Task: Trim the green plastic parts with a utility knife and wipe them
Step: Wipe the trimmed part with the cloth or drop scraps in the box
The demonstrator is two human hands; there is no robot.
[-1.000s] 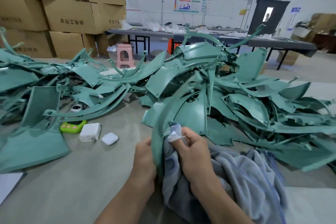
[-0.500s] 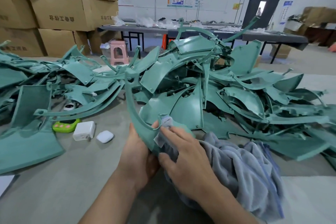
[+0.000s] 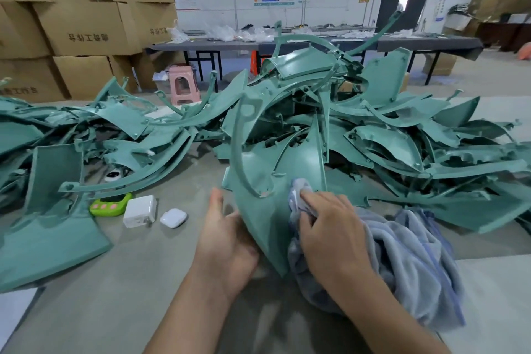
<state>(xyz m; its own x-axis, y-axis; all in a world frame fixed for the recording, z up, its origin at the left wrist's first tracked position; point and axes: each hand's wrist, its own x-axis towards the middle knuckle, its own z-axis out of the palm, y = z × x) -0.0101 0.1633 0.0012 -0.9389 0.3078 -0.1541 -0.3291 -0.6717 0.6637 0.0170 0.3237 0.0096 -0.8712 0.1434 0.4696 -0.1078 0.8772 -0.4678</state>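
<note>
grey worktable [image 3: 115, 296] in a workshop carries a heap of green plastic parts [image 3: 388, 138]. at its near side the left hand [image 3: 227, 241] grips the lower edge of a curved green part [image 3: 264, 210] held upright. the right hand [image 3: 330, 227] bunches a blue-grey cloth [image 3: 408, 261] in curled fingers, pressing it on the part's face. a white charger [image 3: 140, 211] and white earbud case [image 3: 173, 218] lie to the left.

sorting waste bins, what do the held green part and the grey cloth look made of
Green part: apparently rigid moulded plastic, smooth with a soft sheen, thin curved shell. Grey cloth: probably fleecy fabric, matte, bunching in soft folds.
</note>
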